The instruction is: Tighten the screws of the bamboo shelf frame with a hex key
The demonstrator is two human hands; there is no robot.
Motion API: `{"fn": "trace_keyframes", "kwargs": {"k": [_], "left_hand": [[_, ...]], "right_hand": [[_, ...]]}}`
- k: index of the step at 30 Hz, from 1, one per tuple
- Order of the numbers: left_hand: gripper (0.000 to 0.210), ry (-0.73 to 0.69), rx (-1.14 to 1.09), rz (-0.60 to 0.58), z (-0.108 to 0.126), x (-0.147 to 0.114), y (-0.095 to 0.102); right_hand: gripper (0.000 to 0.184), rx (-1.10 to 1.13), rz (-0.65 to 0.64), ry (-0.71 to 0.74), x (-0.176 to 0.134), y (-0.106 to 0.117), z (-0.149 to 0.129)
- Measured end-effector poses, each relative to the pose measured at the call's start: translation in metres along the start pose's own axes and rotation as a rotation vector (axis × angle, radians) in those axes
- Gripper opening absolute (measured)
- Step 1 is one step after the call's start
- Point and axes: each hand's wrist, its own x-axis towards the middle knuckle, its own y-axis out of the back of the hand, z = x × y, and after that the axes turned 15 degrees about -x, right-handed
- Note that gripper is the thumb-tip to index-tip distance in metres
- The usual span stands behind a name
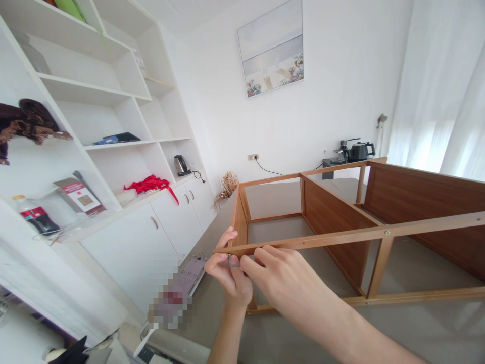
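A brown wooden shelf frame (333,237) lies on its side on the grey-brown table, with solid panels between its rails. My left hand (231,278) is closed around the frame's near left corner, its fingers on both sides of the rail end. Close beside it, my right hand (278,270) is closed in a pinch against the underside of the front rail. A thin grey bent metal piece, shaped like a hex key (234,261), shows at the right fingertips, between the two hands. Its far end and the spot it meets are hidden by the fingers.
A phone (193,273) showing a timer lies on the table (273,336) left of my hands. White shelving (109,96) at left holds a cola bottle (36,215), red ribbon (151,184) and a kettle (182,165). A coffee maker (341,151) stands at the back right.
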Motion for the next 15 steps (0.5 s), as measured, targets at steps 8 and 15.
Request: {"fn": "trace_keyframes", "kwargs": {"k": [8, 15], "left_hand": [[0.030, 0.032, 0.018, 0.023, -0.005, -0.008, 0.004], [0.030, 0.039, 0.007, 0.034, -0.006, -0.009, 0.003]], "right_hand": [[0.025, -0.019, 0.057, -0.060, 0.000, -0.003, -0.004], [0.028, -0.001, 0.068, -0.114, -0.001, -0.012, -0.008]]}}
